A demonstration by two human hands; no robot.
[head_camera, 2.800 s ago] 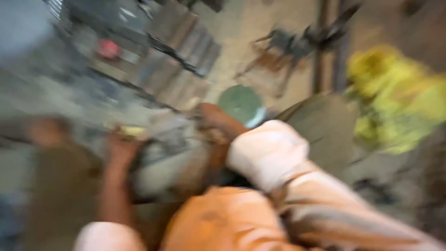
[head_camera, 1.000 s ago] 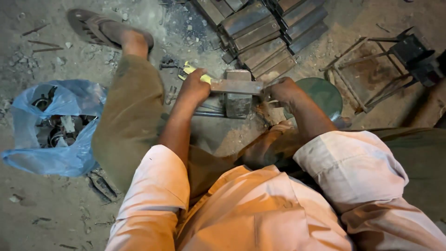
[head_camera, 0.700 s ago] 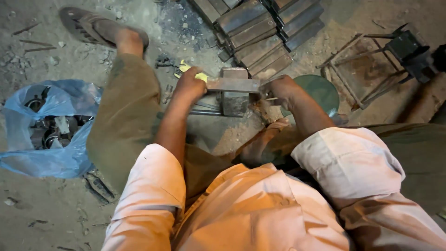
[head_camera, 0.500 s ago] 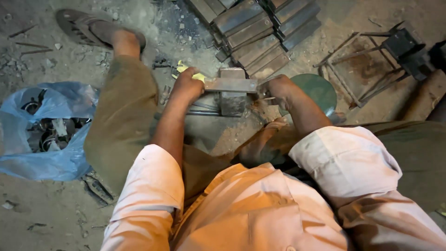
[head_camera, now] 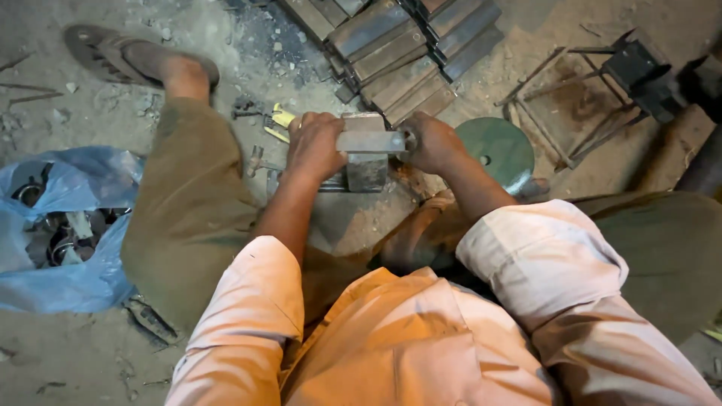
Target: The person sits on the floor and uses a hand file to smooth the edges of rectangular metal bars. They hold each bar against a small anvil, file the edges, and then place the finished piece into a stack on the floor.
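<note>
Down on the dirt floor (head_camera: pixel 90 353), the person sits with legs spread and works a flat metal bar (head_camera: pixel 370 141) laid crosswise on top of a small steel block (head_camera: pixel 367 171). The left hand (head_camera: pixel 314 144) is closed over the bar's left end, and the right hand (head_camera: pixel 435 141) is wrapped around its right end, so both grip the same piece. Judging by this, the bar is seated and steadied on the block; whether any shaping or cutting has been done to it is hard to tell, since the fingers hide both ends.

Room to move is tight. Just beyond the block lies a stack of metal bars (head_camera: pixel 406 45), close to the knuckles. A green disc (head_camera: pixel 495 150) lies just beside the right hand, and a welded wire frame (head_camera: pixel 571 83) sits farther toward the right edge of the floor. A yellow-handled tool (head_camera: pixel 280 120) lies beside the left hand. Near the left edge a blue plastic bag (head_camera: pixel 68 248) holds metal parts, well apart. Open ground remains mainly toward the far left corner, past the sandalled foot (head_camera: pixel 135 60).
</note>
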